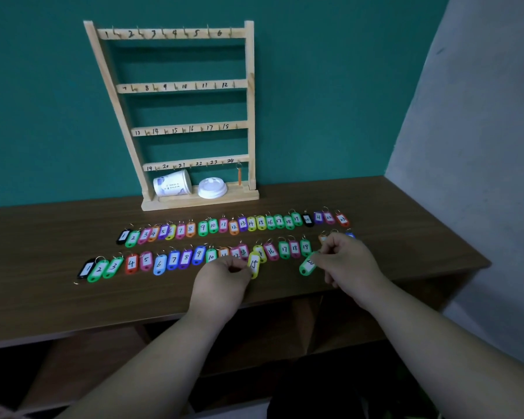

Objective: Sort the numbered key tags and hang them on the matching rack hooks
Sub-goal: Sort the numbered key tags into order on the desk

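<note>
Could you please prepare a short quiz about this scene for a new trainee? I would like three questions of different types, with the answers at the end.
1. True or false: the paper cup on the base of the wooden rack stands upright.
2. Which tag does the left hand hold? A) the yellow tag 15 B) a blue tag 6 C) a black tag 1
3. Fill in: the only tag already hanging, the orange tag, is at hook number ___.
Key: 1 false, the cup lies on its side; 2 A; 3 24.
</note>
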